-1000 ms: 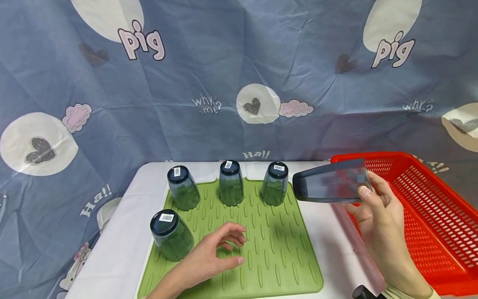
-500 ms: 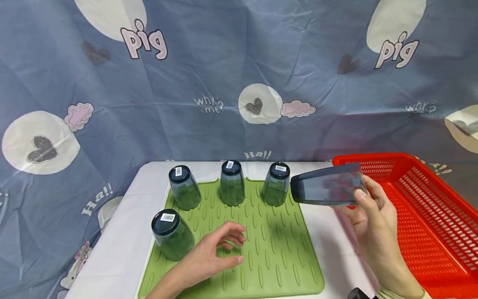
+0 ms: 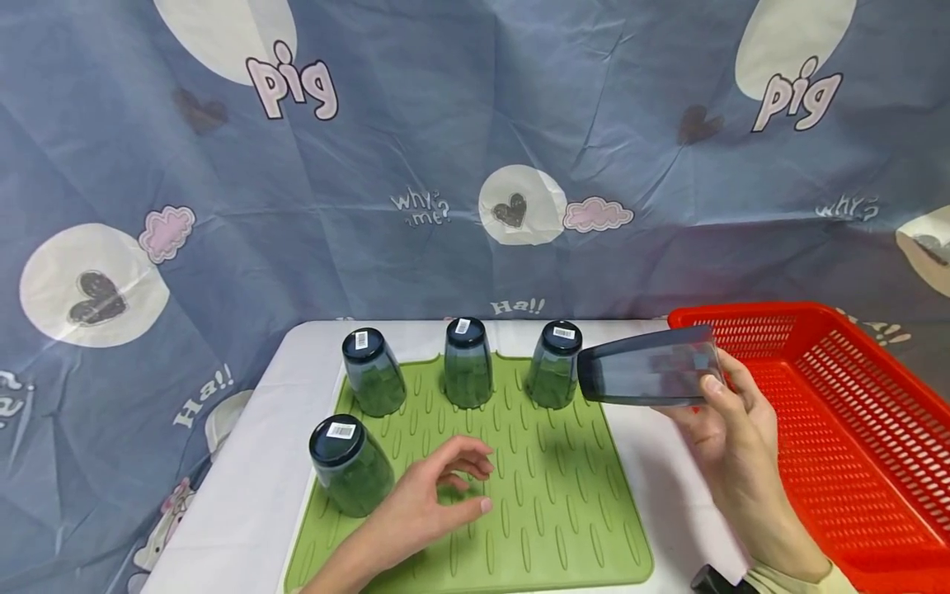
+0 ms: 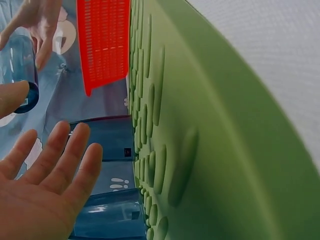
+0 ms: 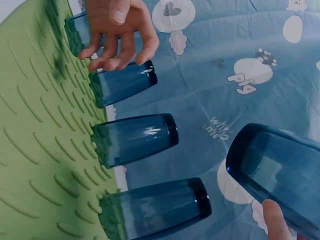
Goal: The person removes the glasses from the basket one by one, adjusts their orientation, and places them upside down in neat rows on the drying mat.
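Note:
A blue-tinted drinking glass (image 3: 646, 367) lies sideways in the air over the mat's right edge, its thick base toward the left. My right hand (image 3: 742, 445) grips it near the rim end, with the thumb in front. My left hand (image 3: 438, 499) hovers over the green drying mat (image 3: 552, 511) with fingers loosely bent and nothing in them. Upside down on the mat stand more glasses: one (image 3: 351, 466) beside my left wrist, and a back row of a left glass (image 3: 373, 373), a middle glass (image 3: 468, 363) and a right glass (image 3: 555, 365).
A red perforated plastic basket (image 3: 839, 462) stands to the right of the mat, beyond my right hand. White cloth (image 3: 230, 503) covers the table. A blue printed curtain (image 3: 430, 124) hangs behind the table's back edge.
My right hand has moved slightly left with the glass. The whole scene has shifted a little to the right in view. My left hand keeps nearly the same pose, and the standing glasses stay put.

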The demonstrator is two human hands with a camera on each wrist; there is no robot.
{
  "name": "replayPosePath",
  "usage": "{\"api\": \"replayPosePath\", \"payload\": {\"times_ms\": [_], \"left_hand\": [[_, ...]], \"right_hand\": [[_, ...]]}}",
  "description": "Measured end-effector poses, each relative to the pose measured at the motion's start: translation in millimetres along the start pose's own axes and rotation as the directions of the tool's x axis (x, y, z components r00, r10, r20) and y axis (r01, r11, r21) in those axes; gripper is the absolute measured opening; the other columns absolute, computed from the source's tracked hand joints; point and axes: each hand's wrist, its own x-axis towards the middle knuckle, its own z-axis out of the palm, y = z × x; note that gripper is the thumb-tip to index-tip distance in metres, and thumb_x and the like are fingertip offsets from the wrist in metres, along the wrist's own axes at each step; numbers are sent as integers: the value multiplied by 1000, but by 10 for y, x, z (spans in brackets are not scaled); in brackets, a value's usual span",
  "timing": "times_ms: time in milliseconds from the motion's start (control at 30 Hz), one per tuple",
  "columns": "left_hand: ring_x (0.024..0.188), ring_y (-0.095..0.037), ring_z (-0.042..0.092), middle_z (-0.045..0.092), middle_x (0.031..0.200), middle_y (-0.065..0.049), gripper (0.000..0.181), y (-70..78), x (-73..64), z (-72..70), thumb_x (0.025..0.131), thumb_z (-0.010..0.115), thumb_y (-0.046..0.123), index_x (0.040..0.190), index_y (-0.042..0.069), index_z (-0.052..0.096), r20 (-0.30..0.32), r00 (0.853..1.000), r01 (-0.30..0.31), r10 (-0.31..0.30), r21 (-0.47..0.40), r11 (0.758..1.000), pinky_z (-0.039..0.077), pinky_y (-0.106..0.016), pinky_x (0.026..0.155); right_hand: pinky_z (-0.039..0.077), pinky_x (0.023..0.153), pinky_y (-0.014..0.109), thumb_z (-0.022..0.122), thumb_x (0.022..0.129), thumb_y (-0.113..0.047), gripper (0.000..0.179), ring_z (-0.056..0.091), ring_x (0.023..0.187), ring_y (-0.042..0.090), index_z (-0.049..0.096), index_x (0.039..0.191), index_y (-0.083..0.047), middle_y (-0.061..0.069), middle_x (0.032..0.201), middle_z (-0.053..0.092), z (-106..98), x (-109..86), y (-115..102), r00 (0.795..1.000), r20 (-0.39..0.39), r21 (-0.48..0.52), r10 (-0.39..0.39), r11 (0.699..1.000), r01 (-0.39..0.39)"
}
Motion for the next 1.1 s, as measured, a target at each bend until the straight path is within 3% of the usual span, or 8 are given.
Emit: {"api": "replayPosePath", "payload": {"times_ms": [133,367,567,833,1100], "left_hand": [[108,-22,60,62,118,-6,47,11,14,7,84,78,13,125,20,55,-37,999,-1,1,3,1000,51,-40,93],[113,-26,58,60,122,-7,50,47,32,-9,84,79,14,126,24,54,-72,997,29,-32,-54,998,50,-41,95],[113,-23,58,59,122,-5,51,61,30,2,84,78,16,129,20,53,-96,995,13,-19,-61,998,51,-37,94],[117,-21,55,56,127,-3,57,95,41,23,83,80,15,132,19,51,-115,993,3,-14,-95,995,49,-39,96],[121,-23,53,52,131,-5,62,103,44,22,83,80,14,136,19,47,-116,993,-25,9,-136,990,49,-38,98]], "right_hand": [[55,87,48,38,98,5,38,66,100,30,49,134,5,17,124,60,-10,-6,43,998,61,13,0,1000,-1],[57,85,42,41,96,0,39,65,103,23,52,133,0,12,124,59,60,-59,125,999,51,-122,2,993,4],[57,84,39,41,94,1,38,66,101,22,54,129,-4,11,122,60,117,-126,192,997,71,-122,33,992,-24],[57,85,40,41,93,4,42,64,101,22,47,134,0,13,122,59,146,-207,331,990,127,-85,61,995,-50],[57,85,37,47,91,4,43,63,103,21,47,134,-1,12,125,58,191,-260,386,989,123,-85,83,994,-73]]}}
